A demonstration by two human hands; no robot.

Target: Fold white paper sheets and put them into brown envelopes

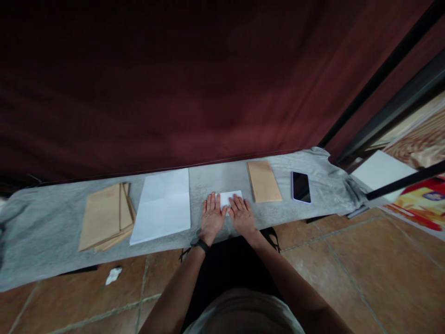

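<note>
A small folded white paper (pixel 229 196) lies on the grey cloth-covered table (pixel 212 178) in front of me. My left hand (pixel 212 214), with a dark watch at the wrist, lies flat at the paper's left edge, fingers extended. Flat on its right part rests my right hand (pixel 241 215), its fingers spread a little. The two thumbs nearly meet at the paper's near edge. To the left is a stack of larger white sheets (pixel 162 206) with a crease across. Just right of my hands lies a brown envelope (pixel 264 181).
Several brown envelopes (pixel 104 215) are piled loosely at the left. A phone (pixel 301 187) with a dark screen lies right of the single envelope. Behind the table hangs a dark red curtain (pixel 208 93). Black metal bars (pixel 382 76) stand at the right.
</note>
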